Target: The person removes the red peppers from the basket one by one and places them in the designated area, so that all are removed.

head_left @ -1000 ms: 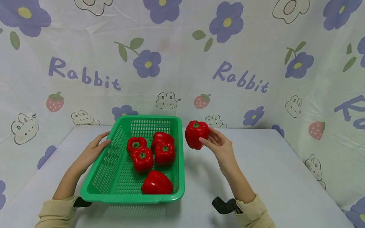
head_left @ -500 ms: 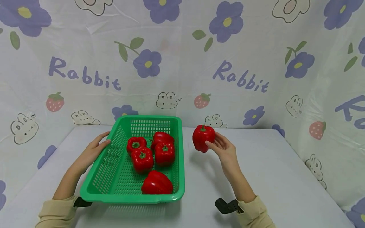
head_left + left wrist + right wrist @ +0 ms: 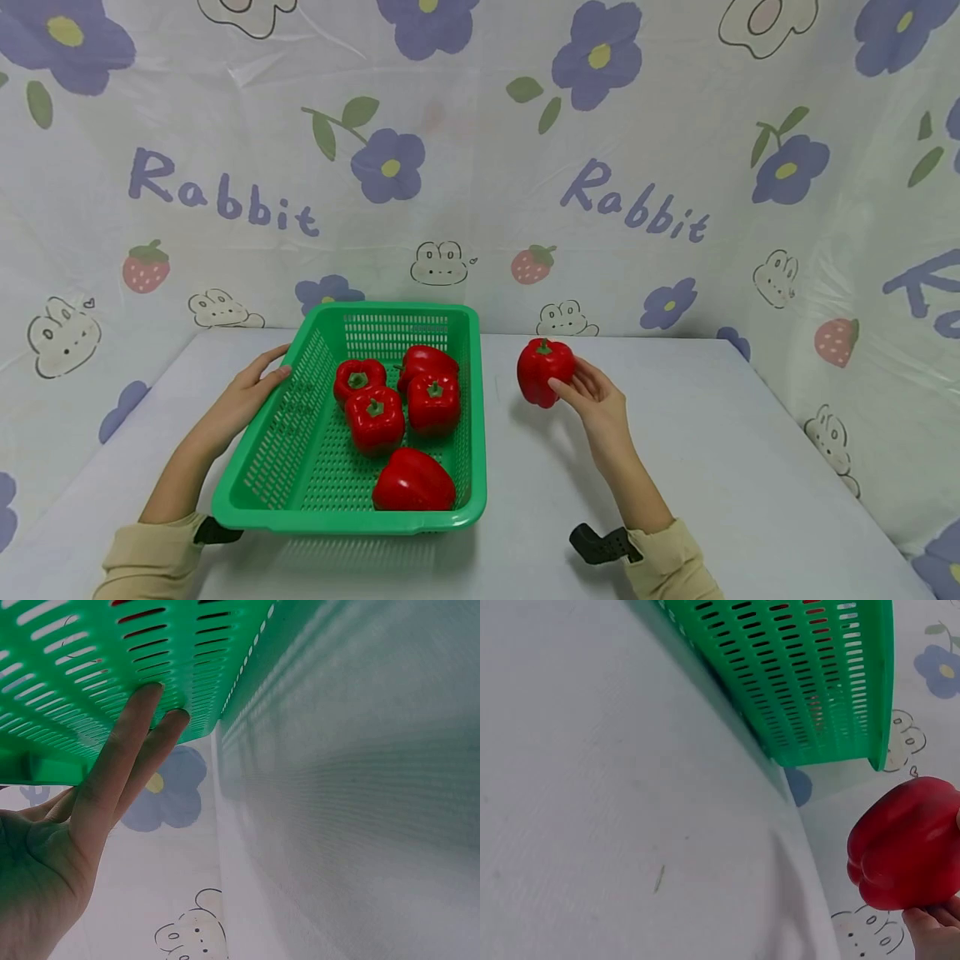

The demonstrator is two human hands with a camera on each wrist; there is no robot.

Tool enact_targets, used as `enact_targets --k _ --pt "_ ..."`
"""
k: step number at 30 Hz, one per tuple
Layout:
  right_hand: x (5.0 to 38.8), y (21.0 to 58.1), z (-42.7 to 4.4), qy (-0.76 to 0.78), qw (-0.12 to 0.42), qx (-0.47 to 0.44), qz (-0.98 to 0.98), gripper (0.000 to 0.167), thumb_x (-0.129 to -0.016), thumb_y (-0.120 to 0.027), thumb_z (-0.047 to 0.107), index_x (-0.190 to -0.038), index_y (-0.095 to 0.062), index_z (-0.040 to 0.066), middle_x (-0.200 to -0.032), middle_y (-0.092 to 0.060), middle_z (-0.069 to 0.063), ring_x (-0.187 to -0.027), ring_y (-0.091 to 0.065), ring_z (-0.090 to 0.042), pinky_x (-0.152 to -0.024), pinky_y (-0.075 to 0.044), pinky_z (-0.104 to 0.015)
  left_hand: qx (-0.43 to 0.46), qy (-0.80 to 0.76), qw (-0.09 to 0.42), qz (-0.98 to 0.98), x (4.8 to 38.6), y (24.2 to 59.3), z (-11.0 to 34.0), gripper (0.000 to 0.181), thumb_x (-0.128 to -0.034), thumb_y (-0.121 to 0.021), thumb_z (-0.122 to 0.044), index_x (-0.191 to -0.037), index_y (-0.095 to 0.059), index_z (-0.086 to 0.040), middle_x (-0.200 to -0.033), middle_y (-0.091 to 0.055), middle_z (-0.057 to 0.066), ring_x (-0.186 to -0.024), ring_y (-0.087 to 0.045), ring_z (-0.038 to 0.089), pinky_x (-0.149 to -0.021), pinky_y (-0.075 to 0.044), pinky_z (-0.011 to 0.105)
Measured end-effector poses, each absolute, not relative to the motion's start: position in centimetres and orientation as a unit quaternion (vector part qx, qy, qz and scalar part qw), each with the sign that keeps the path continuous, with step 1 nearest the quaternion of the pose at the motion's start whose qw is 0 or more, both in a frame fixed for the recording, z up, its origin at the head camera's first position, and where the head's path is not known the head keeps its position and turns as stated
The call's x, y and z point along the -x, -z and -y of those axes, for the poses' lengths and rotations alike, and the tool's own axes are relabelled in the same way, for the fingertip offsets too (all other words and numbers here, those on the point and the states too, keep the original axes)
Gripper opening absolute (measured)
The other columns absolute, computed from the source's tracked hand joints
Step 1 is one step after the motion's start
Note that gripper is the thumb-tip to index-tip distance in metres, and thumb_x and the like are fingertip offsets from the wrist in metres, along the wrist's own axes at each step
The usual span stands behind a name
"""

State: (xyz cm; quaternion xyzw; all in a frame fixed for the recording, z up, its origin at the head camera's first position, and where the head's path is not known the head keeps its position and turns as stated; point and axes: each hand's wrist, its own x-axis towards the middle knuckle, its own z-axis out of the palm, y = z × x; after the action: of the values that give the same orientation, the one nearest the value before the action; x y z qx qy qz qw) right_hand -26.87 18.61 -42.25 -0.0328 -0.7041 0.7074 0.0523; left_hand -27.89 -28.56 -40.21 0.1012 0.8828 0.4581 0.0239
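My right hand (image 3: 604, 417) grips a red bell pepper (image 3: 538, 372) with a green stem, thumb on its near side and fingers behind. The pepper hangs upright above the table, to the right of the basket; the right wrist view shows the same pepper (image 3: 907, 844) apart from the surface. A green plastic basket (image 3: 481, 433) with slotted walls holds several more red bell peppers (image 3: 375, 425). At the basket's left rim rests my left hand (image 3: 242, 404). In the left wrist view its straight fingers (image 3: 112, 769) touch the outer wall.
A white cloth covers the table (image 3: 705, 433). Behind and beside it hangs a printed curtain (image 3: 487, 125) with flowers, rabbits and strawberries. A black wrist mount (image 3: 600, 544) sits at my right sleeve (image 3: 671, 560).
My right hand has carried the bell pepper rightward and lower, farther from the basket's right rim. The left hand, the basket and the peppers inside have stayed in place.
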Motion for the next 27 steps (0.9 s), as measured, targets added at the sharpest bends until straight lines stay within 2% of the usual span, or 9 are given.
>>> enact_targets --k 6,14,22,27 --pt "27.1 43.1 -19.1 -0.71 0.05 0.044 0.701 0.069 -0.09 -0.072 0.022 -0.149 -0.038 0.009 -0.153 -0.042 -0.008 -0.139 -0.044 -0.021 -0.096 -0.045 -0.017 -0.1 -0.459 0.024 -0.882 27.9 40.3 28.6 0.065 -0.1059 -0.033 -0.044 -0.157 -0.015 -0.01 -0.144 -0.042 0.031 -0.12 -0.053 0.039 -0.096 -0.043 0.051" --pt "27.2 43.7 -19.7 -0.705 0.046 0.06 0.705 0.072 -0.091 -0.071 0.025 -0.151 -0.035 0.01 -0.154 -0.04 -0.008 -0.141 -0.042 -0.021 -0.102 -0.042 -0.024 -0.105 -0.462 0.026 -0.88 27.9 40.3 28.7 0.064 -0.1062 -0.032 -0.043 -0.158 -0.014 -0.009 -0.144 -0.042 0.031 -0.122 -0.052 0.041 -0.097 -0.043 0.051" --pt "27.5 44.3 -20.1 -0.709 0.044 0.064 0.701 0.071 -0.09 -0.072 0.024 -0.15 -0.037 0.011 -0.154 -0.041 -0.007 -0.14 -0.043 -0.019 -0.102 -0.041 -0.022 -0.106 -0.46 0.028 -0.881 27.9 40.2 28.7 0.064 -0.1062 -0.033 -0.043 -0.158 -0.015 -0.01 -0.142 -0.045 0.03 -0.111 -0.059 0.021 -0.091 -0.047 0.041" --pt "27.6 44.4 -20.3 -0.71 0.044 0.066 0.7 0.071 -0.091 -0.071 0.022 -0.151 -0.036 0.009 -0.155 -0.039 -0.009 -0.141 -0.041 -0.021 -0.104 -0.04 -0.024 -0.105 -0.462 0.028 -0.88 27.8 40.1 28.6 0.064 -0.1062 -0.032 -0.044 -0.158 -0.015 -0.01 -0.144 -0.042 0.03 -0.117 -0.056 0.032 -0.095 -0.045 0.047"
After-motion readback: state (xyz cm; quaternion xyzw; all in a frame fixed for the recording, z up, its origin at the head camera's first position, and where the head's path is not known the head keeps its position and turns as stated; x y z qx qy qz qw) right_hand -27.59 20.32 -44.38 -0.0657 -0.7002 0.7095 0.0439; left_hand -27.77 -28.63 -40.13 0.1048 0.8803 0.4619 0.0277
